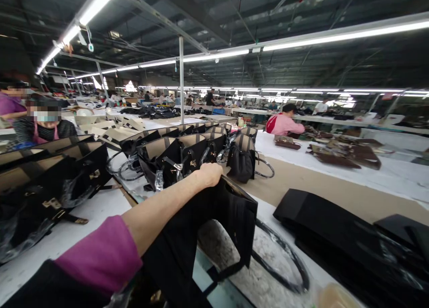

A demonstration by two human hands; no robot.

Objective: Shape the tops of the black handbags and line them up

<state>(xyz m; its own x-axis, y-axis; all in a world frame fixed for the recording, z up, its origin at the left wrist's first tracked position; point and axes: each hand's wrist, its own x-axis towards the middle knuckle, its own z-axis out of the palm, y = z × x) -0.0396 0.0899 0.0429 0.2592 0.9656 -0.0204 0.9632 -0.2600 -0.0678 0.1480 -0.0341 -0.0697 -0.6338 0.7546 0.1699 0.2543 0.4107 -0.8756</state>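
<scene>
My left arm in a magenta sleeve reaches forward over the table. My left hand (210, 174) is closed over the top edge of a black handbag (231, 227) that stands in front of me, its flap and strap hanging down. The fingers are curled behind the rim and mostly hidden. My right hand does not show. Just beyond the hand stand rows of black and tan handbags (181, 154), some with plastic wrap on their handles.
More black bags (50, 187) line the left. Flat black pieces (335, 227) lie at the right on the white table (94, 214). A black loop strap (284, 263) lies near me. Masked people sit at the left; a person in pink (284, 122) works farther back.
</scene>
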